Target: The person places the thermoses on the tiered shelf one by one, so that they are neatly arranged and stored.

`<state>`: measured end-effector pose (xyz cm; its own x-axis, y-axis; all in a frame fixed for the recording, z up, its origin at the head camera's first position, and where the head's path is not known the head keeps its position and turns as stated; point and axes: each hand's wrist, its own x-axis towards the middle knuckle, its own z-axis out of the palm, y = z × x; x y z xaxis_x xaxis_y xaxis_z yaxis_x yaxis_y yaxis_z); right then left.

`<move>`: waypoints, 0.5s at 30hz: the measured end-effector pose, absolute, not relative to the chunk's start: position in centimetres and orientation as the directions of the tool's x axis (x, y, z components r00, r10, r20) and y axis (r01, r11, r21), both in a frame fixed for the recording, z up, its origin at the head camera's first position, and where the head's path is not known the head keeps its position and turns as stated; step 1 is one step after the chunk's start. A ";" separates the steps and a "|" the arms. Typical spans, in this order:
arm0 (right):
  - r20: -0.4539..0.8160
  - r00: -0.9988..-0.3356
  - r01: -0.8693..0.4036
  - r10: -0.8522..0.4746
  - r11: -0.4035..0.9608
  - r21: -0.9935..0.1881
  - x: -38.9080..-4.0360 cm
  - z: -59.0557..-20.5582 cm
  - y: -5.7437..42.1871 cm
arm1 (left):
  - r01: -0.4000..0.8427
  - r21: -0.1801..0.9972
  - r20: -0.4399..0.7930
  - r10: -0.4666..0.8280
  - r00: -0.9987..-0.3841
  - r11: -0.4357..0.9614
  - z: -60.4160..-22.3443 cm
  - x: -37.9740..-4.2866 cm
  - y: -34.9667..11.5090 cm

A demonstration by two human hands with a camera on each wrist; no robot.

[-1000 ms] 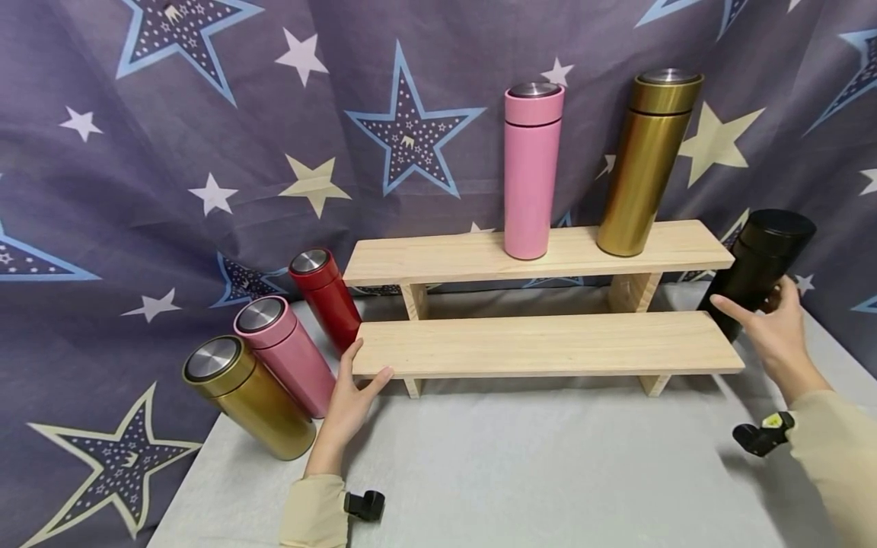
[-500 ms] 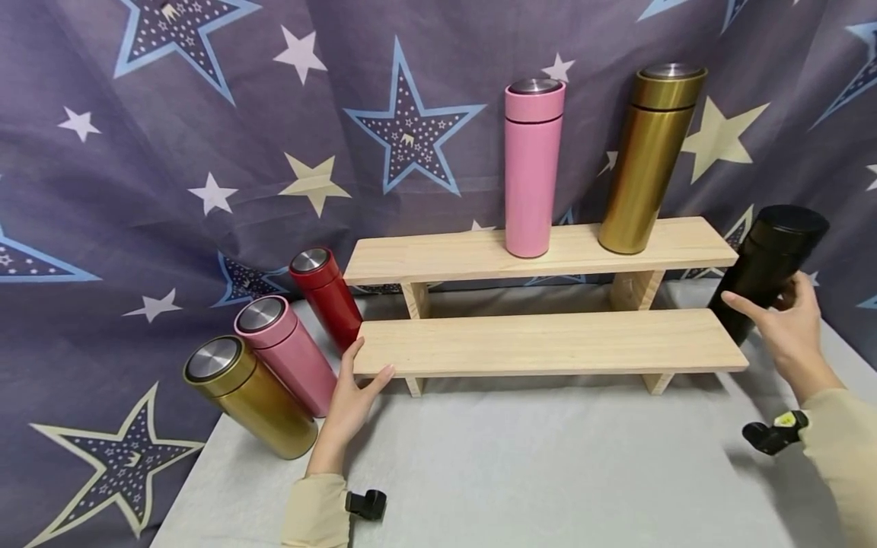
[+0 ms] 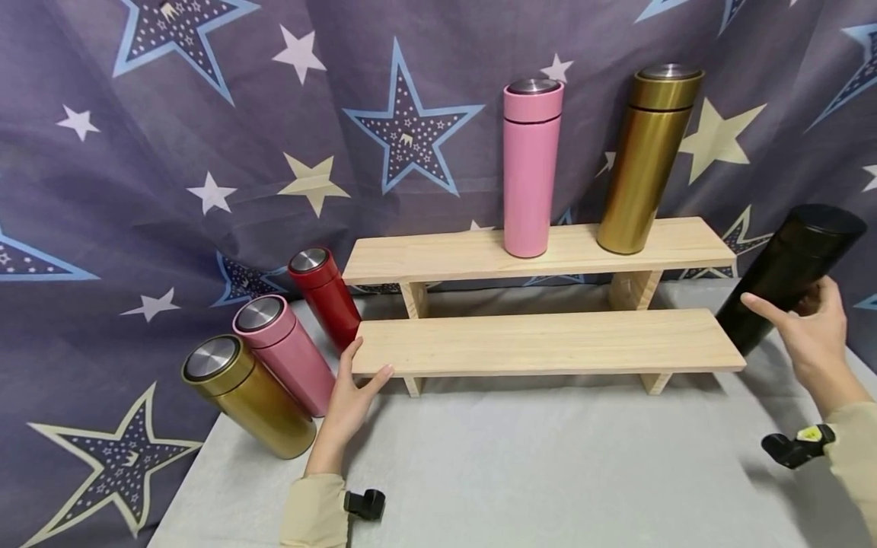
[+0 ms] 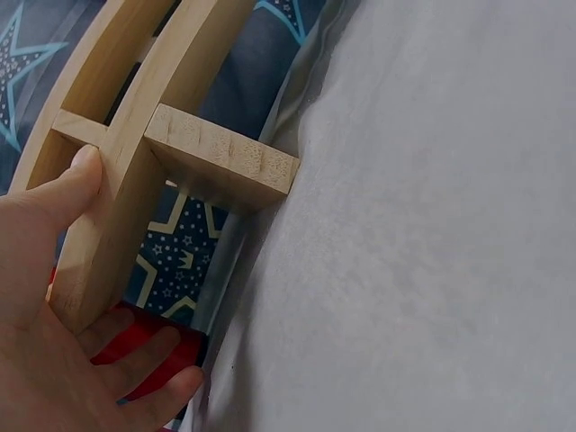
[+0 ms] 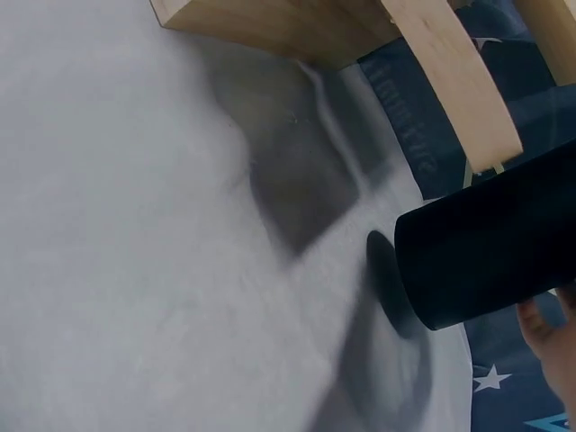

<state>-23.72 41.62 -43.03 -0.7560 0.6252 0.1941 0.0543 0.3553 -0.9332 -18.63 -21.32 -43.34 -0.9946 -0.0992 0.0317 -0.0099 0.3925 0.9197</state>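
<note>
At the right end of the two-tier wooden shelf [image 3: 548, 344], my right hand [image 3: 815, 327] grips a black thermos bottle [image 3: 788, 266]. The bottle leans with its lid to the right. In the right wrist view, the base of the black thermos [image 5: 486, 243] hangs close over the grey cloth, its shadow beside it. My left hand [image 3: 349, 399] holds the left front corner of the lower board, thumb on the front edge and index finger along the end. The left wrist view shows the thumb of my left hand [image 4: 54, 270] against the wood, the other fingers loosely spread below.
On the upper board stand a tall pink thermos [image 3: 530, 175] and a tall gold thermos [image 3: 647, 167]. Left of the shelf are a red thermos [image 3: 325, 297], a shorter pink one [image 3: 291, 358] and a gold one [image 3: 250, 399]. A star-patterned curtain [image 3: 260, 137] hangs behind.
My right hand has moved right with the black thermos, away from the shelf's end, and the bottle tilts further right. The left hand has stayed at the board's corner.
</note>
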 end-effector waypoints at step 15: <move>0.172 -0.778 0.122 0.604 0.415 -0.902 -21.1 -40.5 39.5 | -0.011 0.924 0.028 -0.098 -0.995 0.382 -43.1 -18.6 -21.2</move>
<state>-21.12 39.45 -40.49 -0.7782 0.6039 0.1725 0.1220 0.4147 -0.9017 -18.56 -21.23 -43.13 -0.9948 -0.0979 0.0281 -0.0115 0.3817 0.9242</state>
